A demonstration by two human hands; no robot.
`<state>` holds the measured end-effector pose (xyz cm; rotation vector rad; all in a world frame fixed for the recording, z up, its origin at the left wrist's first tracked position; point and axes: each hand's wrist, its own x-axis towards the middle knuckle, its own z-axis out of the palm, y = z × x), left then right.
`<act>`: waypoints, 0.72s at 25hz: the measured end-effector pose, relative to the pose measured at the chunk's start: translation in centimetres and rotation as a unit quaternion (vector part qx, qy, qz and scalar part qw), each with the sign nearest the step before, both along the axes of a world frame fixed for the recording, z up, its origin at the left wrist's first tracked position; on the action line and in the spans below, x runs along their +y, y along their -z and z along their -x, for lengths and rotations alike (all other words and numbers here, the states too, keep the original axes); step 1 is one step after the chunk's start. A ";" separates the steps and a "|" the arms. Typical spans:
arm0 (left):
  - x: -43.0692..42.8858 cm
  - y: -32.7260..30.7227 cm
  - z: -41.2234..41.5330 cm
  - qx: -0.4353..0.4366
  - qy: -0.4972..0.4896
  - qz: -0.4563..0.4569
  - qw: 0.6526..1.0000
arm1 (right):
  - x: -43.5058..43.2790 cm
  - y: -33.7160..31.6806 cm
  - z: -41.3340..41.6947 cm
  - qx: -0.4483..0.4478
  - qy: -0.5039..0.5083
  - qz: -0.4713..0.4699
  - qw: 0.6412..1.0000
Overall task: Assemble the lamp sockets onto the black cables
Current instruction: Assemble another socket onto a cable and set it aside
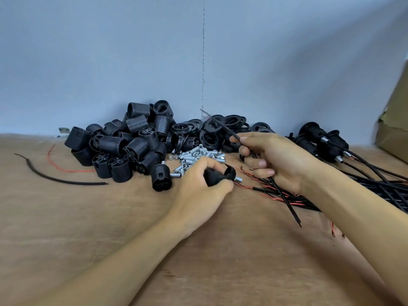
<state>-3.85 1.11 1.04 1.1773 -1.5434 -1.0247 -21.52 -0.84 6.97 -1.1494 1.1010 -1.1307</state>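
Offcut of black cable [55,178] lies far left on the bench [66,235], with a thin red wire [66,170] curling beside it. Next, a heap of black ribbed sockets [123,144] against the wall, then a stack of black rings [231,121] behind a small pile of metal threaded tubes [198,154]. Left hand [203,186] rests on the bench just in front of the tubes, fingers curled around a black socket cap [228,172] whose metal stub points right. Right hand [278,160] is raised just beside it, fingers pinching one black cable [286,204] that runs slanted through the grip, bare ends free above and below. Under that hand, a bundle of black cables [386,184] with red wire tips fans across the bench. Finished sockets [326,149] already on cables lie behind the bundle. Cardboard box [395,129] at far right.
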 end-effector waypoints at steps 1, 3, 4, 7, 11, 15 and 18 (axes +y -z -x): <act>0.3 0.1 0.1 -0.066 -0.017 0.037 0.997 | 0.0 0.3 0.1 0.045 0.017 0.001 0.999; 0.4 0.3 0.3 -0.146 -0.045 0.082 0.985 | 0.0 1.0 0.2 0.149 0.052 0.016 0.987; 0.4 0.3 0.4 -0.172 -0.057 0.097 0.979 | -0.1 1.3 0.3 0.184 0.059 0.024 0.981; -0.1 0.5 0.5 -0.225 -0.061 0.143 0.962 | -0.1 1.6 0.4 0.206 0.038 0.032 0.977; -0.6 0.7 0.4 -0.271 -0.038 0.181 0.945 | 0.0 1.8 0.1 0.165 0.007 0.039 0.986; -0.6 0.8 0.3 -0.274 -0.034 0.176 0.945 | -0.3 1.7 0.5 0.160 0.083 0.083 0.980; -0.4 0.7 0.2 -0.257 -0.044 0.171 0.950 | -0.6 1.8 0.8 0.080 0.135 0.073 0.985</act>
